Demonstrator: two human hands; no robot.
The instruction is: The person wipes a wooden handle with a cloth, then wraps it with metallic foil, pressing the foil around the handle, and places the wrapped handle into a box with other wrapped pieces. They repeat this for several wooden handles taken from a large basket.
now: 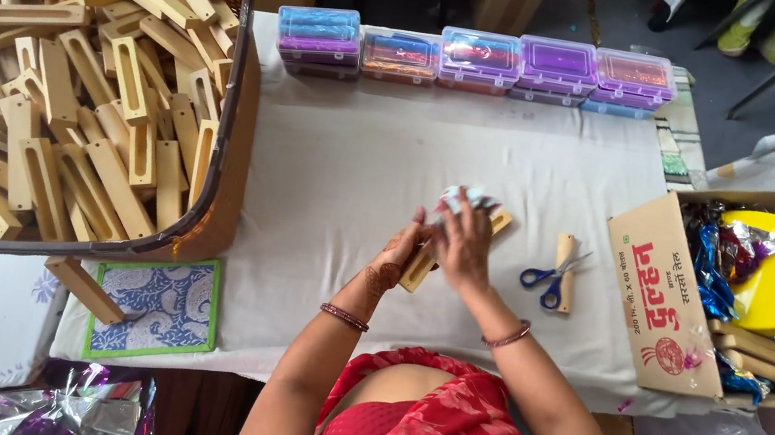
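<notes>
Sleeve and lap: red patterned cloth is seen at 6 o'clock, with a bangle worn on each wrist
Left hand (pixel 399 255): it is curled shut on the lower end of the wooden block (pixel 420 271) – the fingers are wrapped round it
Right hand (pixel 464 247): it is laid over the block from the 3 o'clock side, fingers bent and closed on the block and on the shiny wrapper (pixel 464 198); how tightly cannot be told
Wooden block: it is held just above the white cloth (pixel 343 171) at table centre, tilted, its far end showing at 1 o'clock of the hands
Patterned mat (pixel 157 308): it lies at 8 o'clock of the hands, a loose wooden piece beside it
Scissors (pixel 549 277): blue-handled, they are set at 3 o'clock, resting on another wooden piece
Cardboard box (pixel 659 296): farther out at 3 o'clock – foil sheets, wooden pieces and a yellow holder are kept in it
Basket (pixel 236 75): at 10 o'clock, it is heaped with slotted wooden blocks
Plastic cases (pixel 480 59): a row of five coloured ones is lined up at 12 o'clock along the far table edge
</notes>
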